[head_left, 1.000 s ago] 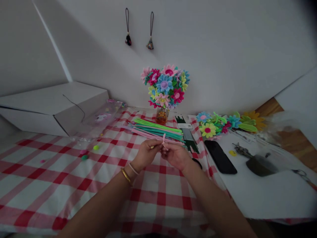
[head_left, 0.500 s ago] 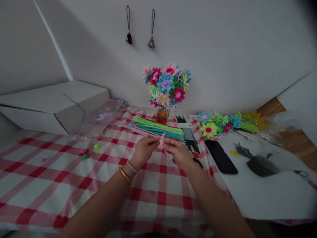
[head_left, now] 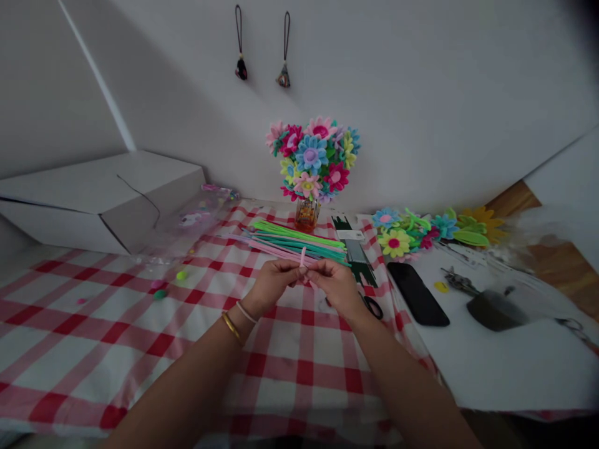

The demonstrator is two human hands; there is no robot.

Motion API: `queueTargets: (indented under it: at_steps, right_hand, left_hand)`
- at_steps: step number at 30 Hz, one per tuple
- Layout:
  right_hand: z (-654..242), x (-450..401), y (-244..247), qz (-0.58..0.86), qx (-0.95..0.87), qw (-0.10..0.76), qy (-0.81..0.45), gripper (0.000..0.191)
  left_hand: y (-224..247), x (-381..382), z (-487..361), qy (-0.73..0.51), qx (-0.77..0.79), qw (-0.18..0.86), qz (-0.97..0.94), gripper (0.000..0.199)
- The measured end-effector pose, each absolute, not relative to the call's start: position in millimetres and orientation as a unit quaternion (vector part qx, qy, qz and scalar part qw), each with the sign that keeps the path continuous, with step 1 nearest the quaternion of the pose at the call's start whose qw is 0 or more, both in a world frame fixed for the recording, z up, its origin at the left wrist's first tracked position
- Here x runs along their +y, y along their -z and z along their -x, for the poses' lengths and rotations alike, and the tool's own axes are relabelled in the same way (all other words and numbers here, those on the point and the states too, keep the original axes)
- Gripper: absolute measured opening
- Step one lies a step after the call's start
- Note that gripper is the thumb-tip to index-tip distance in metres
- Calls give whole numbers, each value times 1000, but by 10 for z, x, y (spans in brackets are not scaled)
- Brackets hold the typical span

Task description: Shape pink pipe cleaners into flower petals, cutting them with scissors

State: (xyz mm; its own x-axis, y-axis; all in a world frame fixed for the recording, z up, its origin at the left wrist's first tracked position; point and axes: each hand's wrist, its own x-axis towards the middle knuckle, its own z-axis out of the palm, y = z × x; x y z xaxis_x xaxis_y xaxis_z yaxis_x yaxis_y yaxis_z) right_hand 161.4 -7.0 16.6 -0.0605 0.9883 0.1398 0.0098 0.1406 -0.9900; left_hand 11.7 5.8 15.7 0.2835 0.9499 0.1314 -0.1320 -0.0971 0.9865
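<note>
Between my two hands is a pink pipe cleaner point(head_left: 303, 256), one end pointing up above the fingertips; most of the rest is hidden by the fingers. My left hand point(head_left: 277, 280) is closed in a pinch on it, with bracelets on that wrist. From the other side my right hand point(head_left: 331, 282) pinches the same piece, and the fingertips of both hands meet. Just beyond them lies a bundle of pipe cleaners point(head_left: 299, 239) in green, teal and pink. Black-handled scissors point(head_left: 373, 307) rest on the checked cloth beside my right wrist, partly covered.
Behind the bundle stands a glass vase point(head_left: 306, 215) of fuzzy flowers. A white box point(head_left: 103, 193) and a clear plastic bag point(head_left: 187, 227) are at the left, near small pompoms point(head_left: 160, 294). At the right are a phone point(head_left: 418, 294), keys point(head_left: 461, 282) and more flowers point(head_left: 395, 242).
My fingertips have drawn closer together over the pink pipe cleaner, covering more of it. Its upright end now looks straighter. The view has shifted slightly.
</note>
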Motion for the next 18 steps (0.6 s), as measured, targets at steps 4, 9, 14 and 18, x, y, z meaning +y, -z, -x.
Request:
queueTargets:
  at_steps: [4, 9, 14, 18]
  right_hand:
    - [-1627, -58, -150, 468, -566, 522, -433, 15]
    - [-1606, -78, -149, 473, -588, 523, -397, 16]
    - [-1615, -93, -149, 473, -613, 517, -364, 17]
    - [-1707, -72, -207, 485, -680, 501, -228, 22]
  left_hand:
    - [-136, 80, -104, -475, 363, 579, -555, 19]
    - [-93, 82, -117, -478, 332, 627, -518, 19]
    - [-110, 75, -109, -483, 330, 635, -505, 19]
    - [-144, 54, -84, -448, 346, 620, -543, 17]
